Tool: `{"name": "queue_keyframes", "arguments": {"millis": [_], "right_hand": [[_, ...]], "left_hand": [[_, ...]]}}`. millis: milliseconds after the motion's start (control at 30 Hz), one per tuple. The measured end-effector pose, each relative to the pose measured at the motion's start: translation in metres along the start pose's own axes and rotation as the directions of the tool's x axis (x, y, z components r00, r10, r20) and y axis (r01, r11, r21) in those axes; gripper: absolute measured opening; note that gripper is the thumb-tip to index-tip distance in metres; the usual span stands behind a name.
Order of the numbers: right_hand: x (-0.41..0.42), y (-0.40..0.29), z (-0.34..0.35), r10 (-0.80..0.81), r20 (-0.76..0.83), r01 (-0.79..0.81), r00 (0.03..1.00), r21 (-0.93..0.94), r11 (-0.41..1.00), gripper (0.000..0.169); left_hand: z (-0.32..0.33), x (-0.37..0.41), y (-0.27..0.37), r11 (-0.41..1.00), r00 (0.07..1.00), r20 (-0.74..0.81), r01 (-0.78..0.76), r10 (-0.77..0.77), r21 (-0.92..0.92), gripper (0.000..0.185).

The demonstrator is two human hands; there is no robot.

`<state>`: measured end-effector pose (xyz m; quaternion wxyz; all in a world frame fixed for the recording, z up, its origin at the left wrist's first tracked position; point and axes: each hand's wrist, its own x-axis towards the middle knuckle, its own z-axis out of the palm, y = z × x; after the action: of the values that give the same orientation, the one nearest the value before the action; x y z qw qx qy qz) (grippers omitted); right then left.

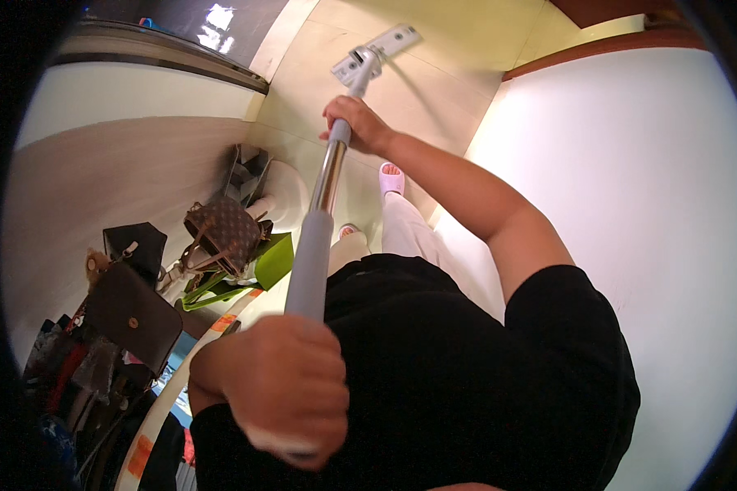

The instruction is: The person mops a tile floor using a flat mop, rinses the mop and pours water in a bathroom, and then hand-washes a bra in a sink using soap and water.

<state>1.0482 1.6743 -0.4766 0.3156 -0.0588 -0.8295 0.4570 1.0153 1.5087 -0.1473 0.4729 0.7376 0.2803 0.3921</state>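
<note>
A flat mop with a grey and chrome telescopic handle [312, 258] slants from my chest toward the floor ahead. My left hand [282, 390] is closed around the grey upper grip, near the top end. Lower on the pole, my right hand [359, 123] wraps the grey section just above the head joint. The white mop head [396, 42] is a narrow plate with a swivel joint, over the tiled floor [319, 52]. Whether the plate touches the tiles, I cannot tell; its underside is hidden.
A white wall or door panel [614, 184] rises close on the right. At left stand a brown patterned handbag [227, 230], a dark brown flap bag [136, 313], a black bag [135, 242] and a green bag [276, 261]. A dark sill [159, 46] crosses the upper left.
</note>
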Motion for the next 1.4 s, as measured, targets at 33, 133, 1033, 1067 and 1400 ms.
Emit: {"name": "queue_keyframes", "arguments": {"millis": [33, 133, 1033, 1067, 1400], "right_hand": [[0.013, 0.023, -0.003, -0.020, 0.024, 0.020, 1.000, -0.013, 1.000, 0.029], [0.032, 0.088, -0.019, -0.012, 0.041, 0.015, 0.999, -0.070, 0.997, 0.031], [-0.024, 0.003, -0.217, 0.473, 0.118, -0.395, 0.873, -0.397, 0.828, 0.027], [-0.022, 0.007, -0.218, 0.471, 0.120, -0.396, 0.874, -0.388, 0.832, 0.028], [0.042, 0.069, -0.141, 0.360, -0.114, -0.378, 0.926, -0.296, 0.877, 0.024]], "left_hand": [[-0.002, 0.009, -0.012, 0.997, 0.998, -0.032, 0.052, -0.050, 0.053, 0.024], [-0.013, 0.033, -0.058, 0.979, 0.993, -0.074, 0.103, -0.091, 0.178, 0.022], [-0.099, 0.103, -0.066, 0.893, 0.863, -0.315, -0.441, 0.394, -0.091, 0.009], [-0.104, 0.106, -0.068, 0.893, 0.871, -0.293, -0.438, 0.394, -0.104, 0.010], [-0.211, 0.058, -0.103, 0.924, 0.942, -0.079, -0.336, 0.327, -0.181, 0.026]]}}
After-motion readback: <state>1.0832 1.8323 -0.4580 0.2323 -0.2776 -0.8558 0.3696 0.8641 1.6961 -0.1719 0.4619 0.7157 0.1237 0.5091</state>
